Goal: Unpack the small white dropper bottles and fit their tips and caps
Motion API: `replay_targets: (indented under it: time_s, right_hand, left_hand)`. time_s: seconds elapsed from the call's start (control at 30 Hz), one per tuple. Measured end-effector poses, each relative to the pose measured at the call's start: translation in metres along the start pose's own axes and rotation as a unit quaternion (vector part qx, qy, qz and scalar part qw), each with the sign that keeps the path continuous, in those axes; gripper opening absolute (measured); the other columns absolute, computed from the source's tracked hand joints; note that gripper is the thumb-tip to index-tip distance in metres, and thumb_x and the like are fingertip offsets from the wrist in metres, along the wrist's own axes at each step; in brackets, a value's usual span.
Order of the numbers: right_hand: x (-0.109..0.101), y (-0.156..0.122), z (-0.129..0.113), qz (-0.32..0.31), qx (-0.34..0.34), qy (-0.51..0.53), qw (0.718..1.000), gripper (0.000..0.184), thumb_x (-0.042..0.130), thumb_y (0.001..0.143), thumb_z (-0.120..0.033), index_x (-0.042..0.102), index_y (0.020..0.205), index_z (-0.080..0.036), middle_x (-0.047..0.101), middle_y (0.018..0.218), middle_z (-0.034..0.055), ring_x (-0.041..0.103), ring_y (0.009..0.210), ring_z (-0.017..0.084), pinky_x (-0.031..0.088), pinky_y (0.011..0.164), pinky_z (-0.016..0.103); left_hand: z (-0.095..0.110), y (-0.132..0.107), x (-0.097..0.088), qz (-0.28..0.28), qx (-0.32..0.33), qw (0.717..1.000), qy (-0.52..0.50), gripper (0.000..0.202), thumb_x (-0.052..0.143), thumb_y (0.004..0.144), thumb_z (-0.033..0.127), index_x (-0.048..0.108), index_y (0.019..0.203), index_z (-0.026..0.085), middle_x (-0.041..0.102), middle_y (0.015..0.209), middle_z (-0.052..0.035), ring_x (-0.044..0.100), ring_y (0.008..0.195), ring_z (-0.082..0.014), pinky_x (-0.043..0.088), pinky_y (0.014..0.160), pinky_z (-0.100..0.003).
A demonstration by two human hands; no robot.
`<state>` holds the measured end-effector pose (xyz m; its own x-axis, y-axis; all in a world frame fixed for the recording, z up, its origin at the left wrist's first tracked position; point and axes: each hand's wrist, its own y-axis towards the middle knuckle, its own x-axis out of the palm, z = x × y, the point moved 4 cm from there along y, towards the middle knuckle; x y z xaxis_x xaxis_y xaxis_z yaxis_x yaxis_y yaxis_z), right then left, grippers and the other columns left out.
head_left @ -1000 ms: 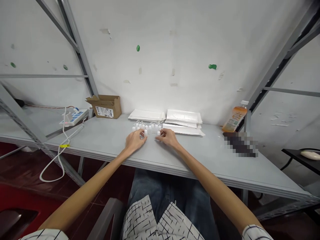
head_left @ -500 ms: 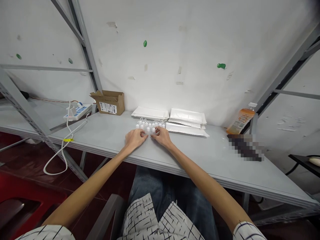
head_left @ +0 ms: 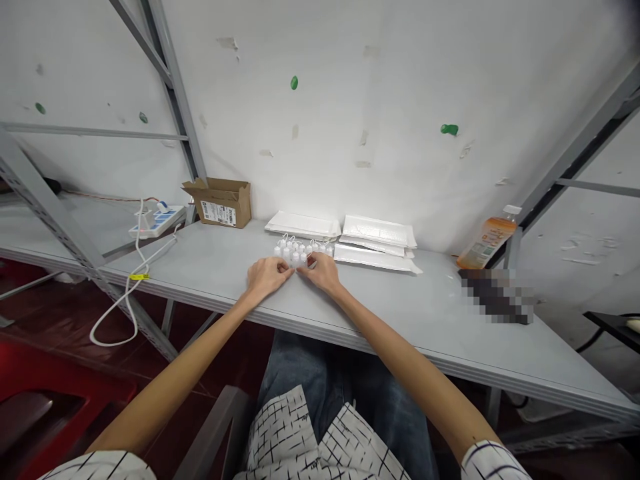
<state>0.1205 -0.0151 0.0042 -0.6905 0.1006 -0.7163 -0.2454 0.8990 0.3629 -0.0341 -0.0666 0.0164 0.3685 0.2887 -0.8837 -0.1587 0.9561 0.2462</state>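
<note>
A tight group of small white plastic dropper bottles [head_left: 300, 252] stands on the grey metal table [head_left: 200, 263], with thin loops at their tops. My left hand [head_left: 266, 277] and my right hand [head_left: 320, 272] rest on the table just in front of the group. The fingertips of both hands meet at the front bottles, and they hide the lower part of that row. Whether either hand grips a bottle is too small to tell. Stacks of white padded envelopes [head_left: 379, 232] lie just behind and to the right of the bottles.
A flatter white envelope stack [head_left: 303, 225] lies behind the bottles. Further left stand an open cardboard box [head_left: 220, 205] and a power strip [head_left: 157, 222] with a white cable hanging over the table edge. An orange drink bottle [head_left: 487, 241] and a pixelated object [head_left: 495, 297] are at right.
My hands have drawn closer together over the front bottles. The whole scene has shifted slightly right and upward in view as my head moved.
</note>
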Motion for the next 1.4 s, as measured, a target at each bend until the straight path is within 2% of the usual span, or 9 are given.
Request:
replay_targets:
  time_s: [0.47,0.6,0.77,0.87,1.0,1.1,1.2,1.3,1.4]
  right_hand:
    - [-0.002,-0.004,-0.007,-0.007,0.023,-0.027,0.999,0.020,0.074,0.076,-0.038,0.070,0.081,-0.019,0.073,0.094,0.0046,0.063,0.091,0.022,0.041,0.068,0.029]
    - [-0.004,-0.005,-0.006,-0.009,0.027,-0.020,0.999,0.023,0.076,0.075,-0.038,0.073,0.087,-0.019,0.074,0.095,0.0052,0.065,0.091,0.022,0.043,0.070,0.029]
    - [-0.014,-0.012,0.000,-0.023,0.009,0.002,1.000,0.028,0.078,0.075,-0.037,0.075,0.094,-0.016,0.075,0.095,0.0069,0.068,0.083,0.021,0.046,0.074,0.029]
    - [-0.036,-0.022,0.007,0.008,-0.024,0.021,0.999,0.030,0.073,0.079,-0.045,0.076,0.089,-0.017,0.075,0.091,0.0059,0.068,0.076,0.019,0.047,0.071,0.028]
    - [-0.082,-0.035,0.031,0.088,-0.077,0.019,0.993,0.036,0.064,0.086,-0.052,0.073,0.075,-0.019,0.074,0.080,0.0036,0.065,0.068,0.016,0.045,0.069,0.027]
    - [-0.119,-0.040,0.066,0.152,-0.070,-0.025,0.986,0.037,0.060,0.089,-0.050,0.072,0.074,-0.019,0.072,0.080,0.0038,0.064,0.067,0.016,0.043,0.067,0.027]
    - [-0.151,-0.046,0.110,0.204,-0.026,-0.124,0.971,0.032,0.061,0.089,-0.046,0.072,0.079,-0.017,0.071,0.086,0.0059,0.061,0.068,0.016,0.037,0.063,0.026]
    - [-0.170,-0.050,0.146,0.195,-0.023,-0.243,0.950,0.031,0.054,0.093,-0.040,0.073,0.088,-0.015,0.070,0.094,0.0107,0.059,0.079,0.019,0.029,0.058,0.027]
    - [-0.180,-0.052,0.169,0.180,-0.007,-0.304,0.935,0.035,0.048,0.096,-0.037,0.073,0.089,-0.013,0.068,0.096,0.0136,0.057,0.090,0.022,0.026,0.058,0.027]
  left_hand:
    - [0.001,0.001,0.002,0.005,0.005,1.000,0.021,0.027,0.058,0.085,0.046,0.077,0.088,0.026,0.077,0.093,-0.0029,0.068,0.091,-0.0263,0.043,0.067,-0.031]
    - [-0.002,0.001,0.002,0.021,0.003,1.000,0.012,0.028,0.058,0.084,0.046,0.077,0.084,0.025,0.077,0.089,-0.0034,0.068,0.089,-0.0268,0.041,0.064,-0.031]
    - [0.006,0.000,-0.001,0.073,0.069,0.993,-0.064,0.036,0.055,0.086,0.048,0.074,0.070,0.022,0.075,0.076,-0.0033,0.066,0.074,-0.0212,0.038,0.061,-0.029]
    - [0.028,-0.001,-0.005,0.103,0.138,0.982,-0.077,0.042,0.051,0.089,0.046,0.071,0.063,0.019,0.072,0.066,-0.0034,0.062,0.063,-0.0176,0.035,0.060,-0.028]
    - [0.073,0.002,-0.004,0.114,0.228,0.965,-0.067,0.044,0.049,0.091,0.042,0.067,0.058,0.018,0.070,0.062,-0.0035,0.059,0.059,-0.0158,0.033,0.059,-0.028]
    - [0.109,0.009,0.007,0.089,0.264,0.959,-0.053,0.044,0.048,0.091,0.043,0.067,0.060,0.018,0.069,0.062,-0.0040,0.060,0.061,-0.0169,0.030,0.057,-0.028]
    - [0.142,0.018,0.023,0.058,0.287,0.956,-0.030,0.044,0.047,0.093,0.042,0.069,0.063,0.018,0.070,0.064,-0.0052,0.060,0.062,-0.0183,0.028,0.055,-0.028]
    - [0.173,0.024,0.039,0.041,0.329,0.943,0.008,0.044,0.044,0.094,0.039,0.070,0.067,0.017,0.070,0.069,-0.0075,0.061,0.065,-0.0198,0.029,0.056,-0.029]
    - [0.199,0.027,0.057,0.027,0.395,0.916,0.062,0.042,0.040,0.096,0.036,0.071,0.077,0.015,0.071,0.081,-0.0120,0.063,0.075,-0.0229,0.035,0.059,-0.030]
